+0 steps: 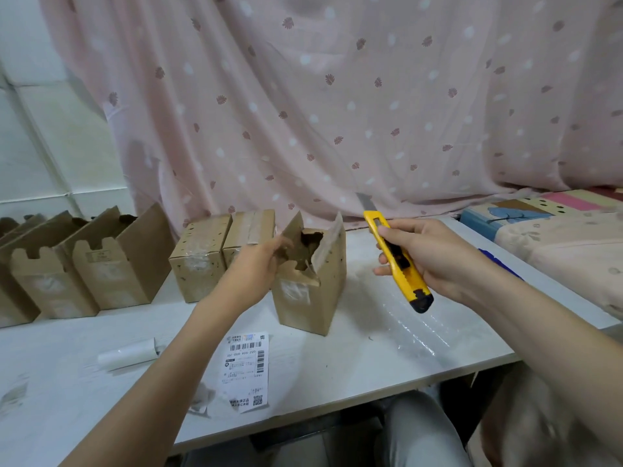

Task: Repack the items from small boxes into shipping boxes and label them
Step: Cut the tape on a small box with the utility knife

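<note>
A white printed shipping label (pixel 247 372) lies flat on the white table (pixel 354 358), near edge. Behind it stands a small brown cardboard box (pixel 312 291), flaps open; its contents are too dark to identify. The left hand (pixel 259 264) grips the box's left flap, fingertips blurred. The right hand (pixel 435 254) is curled around a yellow utility knife (pixel 397 261), blade extended upward. Two taped brown boxes (pixel 222 251) stand farther back.

A pink leaf-print curtain (pixel 337 96) hangs behind the white table (pixel 337 352).
</note>
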`<state>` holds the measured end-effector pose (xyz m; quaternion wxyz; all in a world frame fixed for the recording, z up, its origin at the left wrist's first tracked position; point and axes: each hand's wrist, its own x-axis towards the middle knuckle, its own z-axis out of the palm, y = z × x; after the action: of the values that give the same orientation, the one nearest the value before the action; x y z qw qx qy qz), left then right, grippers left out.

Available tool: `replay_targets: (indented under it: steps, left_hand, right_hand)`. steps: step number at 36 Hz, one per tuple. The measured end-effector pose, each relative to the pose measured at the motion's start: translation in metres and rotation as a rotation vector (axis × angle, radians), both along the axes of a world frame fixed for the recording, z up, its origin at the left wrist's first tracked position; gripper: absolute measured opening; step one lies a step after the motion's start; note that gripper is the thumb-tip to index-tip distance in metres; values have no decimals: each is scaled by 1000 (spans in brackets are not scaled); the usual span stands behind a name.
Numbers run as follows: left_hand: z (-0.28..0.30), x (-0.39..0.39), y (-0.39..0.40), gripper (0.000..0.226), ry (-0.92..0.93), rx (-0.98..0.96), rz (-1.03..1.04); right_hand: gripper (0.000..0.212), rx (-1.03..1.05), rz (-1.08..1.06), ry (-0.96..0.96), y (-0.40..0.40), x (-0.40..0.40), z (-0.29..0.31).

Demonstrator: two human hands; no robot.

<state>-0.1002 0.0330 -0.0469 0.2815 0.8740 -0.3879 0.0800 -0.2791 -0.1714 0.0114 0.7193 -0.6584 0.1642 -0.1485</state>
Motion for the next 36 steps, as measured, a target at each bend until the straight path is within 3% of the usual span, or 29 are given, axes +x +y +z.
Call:
replay_targets:
  steps: [12,17,19,21,25,36]
  left_hand:
    - [9,-5,8,40,-19,-17,112]
    - [8,0,18,40,17,-21,116]
    - [7,2,22,42,36,-32,114]
    - [7,4,26,43,50,-46,118]
    - [5,6,28,46,51,-72,115]
    - [-4,11,28,42,46,-109,88]
  right_hand:
    - [19,-280,-131,142,-39,39,-24]
    - [35,-315,-221,165,-52,62,-39]
    - [25,-358,-240,181,-53,68,-42]
    - [13,-441,-249,207,-54,76,-43]
    - [9,-664,-254,253,-61,99,-41]
    - [9,-1140,-74,407,-85,199,-61]
